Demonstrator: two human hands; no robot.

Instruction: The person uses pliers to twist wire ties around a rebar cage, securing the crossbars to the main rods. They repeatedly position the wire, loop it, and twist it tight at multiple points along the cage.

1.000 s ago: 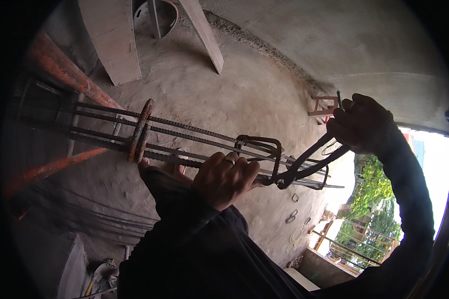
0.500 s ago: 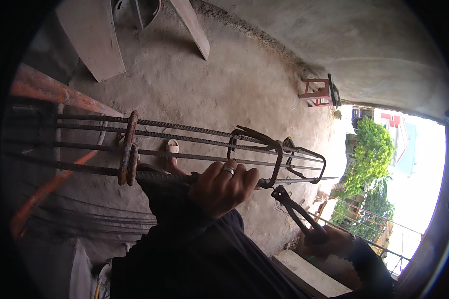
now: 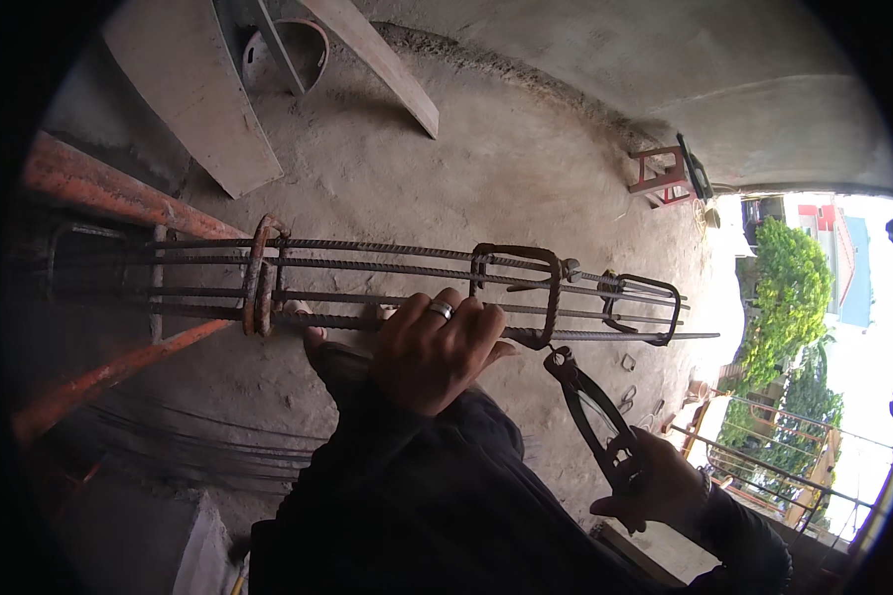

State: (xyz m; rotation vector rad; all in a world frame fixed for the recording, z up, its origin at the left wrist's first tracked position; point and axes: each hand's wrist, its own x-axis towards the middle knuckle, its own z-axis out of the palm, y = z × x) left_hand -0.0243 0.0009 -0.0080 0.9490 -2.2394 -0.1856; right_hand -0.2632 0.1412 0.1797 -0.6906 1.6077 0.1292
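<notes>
While inside stirrups (image 3: 554,297), ribbed bars (image 3: 387,249)

No lettering, number or sign can be read on the rebar cage (image 3: 554,297). None is legible around it either.

Ribbed metal bars (image 3: 337,321) and rough metal loops (image 3: 254,286) (rusty-looking) are matt — the smooth metal ring (image 3: 442,309) is glossy.

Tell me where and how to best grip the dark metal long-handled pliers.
Take the dark metal long-handled pliers by the handles' rear ends, probably best from the view's lower right, where the right hand holds them. They slant, head up-left close to the rusty rectangular steel loop, with spread handles reaching toward the lower right.
</notes>
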